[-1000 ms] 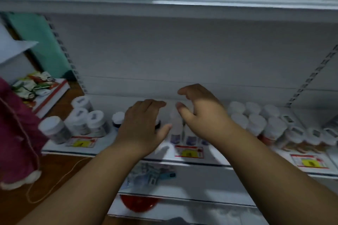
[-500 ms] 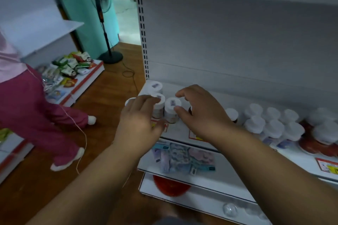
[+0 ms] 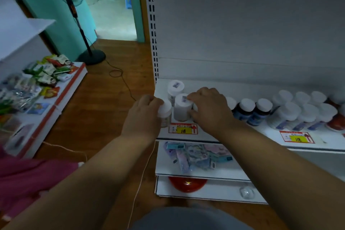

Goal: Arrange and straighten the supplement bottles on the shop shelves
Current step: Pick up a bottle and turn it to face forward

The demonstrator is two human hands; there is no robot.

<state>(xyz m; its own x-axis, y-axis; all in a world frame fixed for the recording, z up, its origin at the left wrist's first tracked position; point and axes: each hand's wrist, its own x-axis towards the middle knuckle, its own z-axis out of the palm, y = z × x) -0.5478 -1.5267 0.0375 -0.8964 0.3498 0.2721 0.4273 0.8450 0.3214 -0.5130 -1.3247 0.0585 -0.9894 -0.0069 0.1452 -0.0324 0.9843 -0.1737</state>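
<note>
At the left end of the white shelf [image 3: 211,136], the left hand [image 3: 143,115] grips a white-capped bottle [image 3: 165,111] at the front corner, while the right hand [image 3: 209,110] curls around its neighbour [image 3: 182,107] (dark bottles [image 3: 251,111] stand further right).

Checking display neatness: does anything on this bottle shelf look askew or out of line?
Yes: the white-capped bottle gripped by the left hand sits at the shelf's left front corner, forward of its two neighbours.
</note>
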